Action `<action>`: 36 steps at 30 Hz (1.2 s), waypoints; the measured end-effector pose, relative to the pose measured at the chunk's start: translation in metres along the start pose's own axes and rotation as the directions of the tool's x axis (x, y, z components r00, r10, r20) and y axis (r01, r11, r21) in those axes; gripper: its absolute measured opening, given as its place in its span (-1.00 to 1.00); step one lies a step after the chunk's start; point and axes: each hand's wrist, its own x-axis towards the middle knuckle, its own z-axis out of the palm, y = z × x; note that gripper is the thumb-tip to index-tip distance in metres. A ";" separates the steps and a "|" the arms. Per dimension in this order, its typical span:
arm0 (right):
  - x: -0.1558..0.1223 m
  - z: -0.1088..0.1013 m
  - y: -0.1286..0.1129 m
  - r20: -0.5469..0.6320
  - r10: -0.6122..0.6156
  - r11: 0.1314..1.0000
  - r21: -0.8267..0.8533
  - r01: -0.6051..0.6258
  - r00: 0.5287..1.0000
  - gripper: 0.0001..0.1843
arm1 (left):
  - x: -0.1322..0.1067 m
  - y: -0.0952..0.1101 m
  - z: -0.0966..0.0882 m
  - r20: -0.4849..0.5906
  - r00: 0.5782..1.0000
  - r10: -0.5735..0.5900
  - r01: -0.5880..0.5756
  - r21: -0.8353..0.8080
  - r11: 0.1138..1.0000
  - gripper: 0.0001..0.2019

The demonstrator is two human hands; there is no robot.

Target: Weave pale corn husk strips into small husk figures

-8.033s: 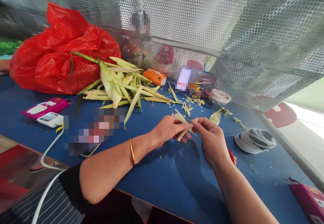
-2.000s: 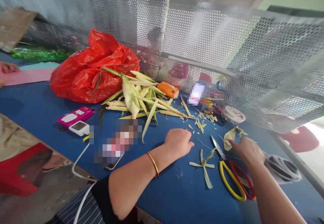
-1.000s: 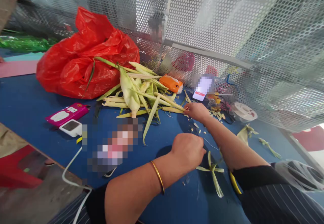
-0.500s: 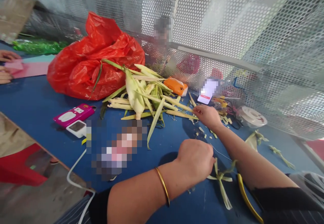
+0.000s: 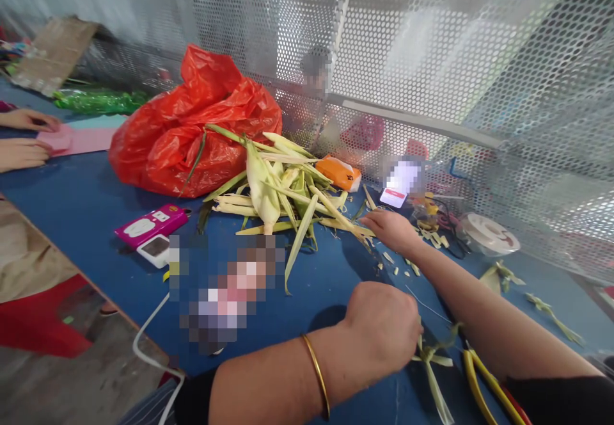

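Observation:
My left hand (image 5: 381, 329), with a gold bangle at its wrist, is closed in a fist low over the table. From under its fingers sticks out a knotted corn husk (image 5: 434, 364) with several loose ends. My right hand (image 5: 392, 230) is farther out, its fingertips drawn together at the ends of the pale husk strips (image 5: 338, 217); the grip itself is partly hidden. Those strips belong to a pile of corn husks, with a whole green husk (image 5: 261, 185) on top. A thin wire (image 5: 426, 302) lies between my forearms, and yellow-handled pliers (image 5: 480, 380) lie near my right forearm.
Behind the husks are a red plastic bag (image 5: 192, 137), an orange tissue pack (image 5: 339, 173) and a phone (image 5: 396, 191). A clear-wrapped spool (image 5: 489, 233) and knotted husk pieces (image 5: 551, 316) lie right. Another person's hands (image 5: 23, 140) hold pink paper at left. Perforated metal panel (image 5: 412, 60) behind.
The view has shifted, so the table appears lower and farther right. My right hand has moved slightly left over the strip ends. The left stays closed at the knotted husk.

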 end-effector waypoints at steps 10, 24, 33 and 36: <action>0.093 0.012 -0.021 0.009 -0.118 0.978 -0.171 0.118 0.993 -0.68 | 0.010 -0.013 0.006 -0.012 0.997 -0.078 0.078 -0.005 0.997 -0.80; 0.006 -0.055 0.047 -0.195 0.470 0.834 0.418 -0.361 0.861 -0.77 | 0.008 -0.018 -0.003 -0.135 0.980 -0.148 0.132 -0.120 0.984 -0.76; -0.104 -0.036 0.012 -0.109 0.602 0.410 0.892 -0.189 0.791 -0.41 | 0.028 -0.033 0.009 -0.131 0.946 -0.298 0.074 -0.805 0.589 -0.77; -0.126 -0.039 -0.002 -0.121 0.606 0.248 0.968 -0.043 0.787 -0.47 | 0.036 -0.039 0.013 -0.166 0.856 -0.489 0.094 -0.881 0.464 -0.74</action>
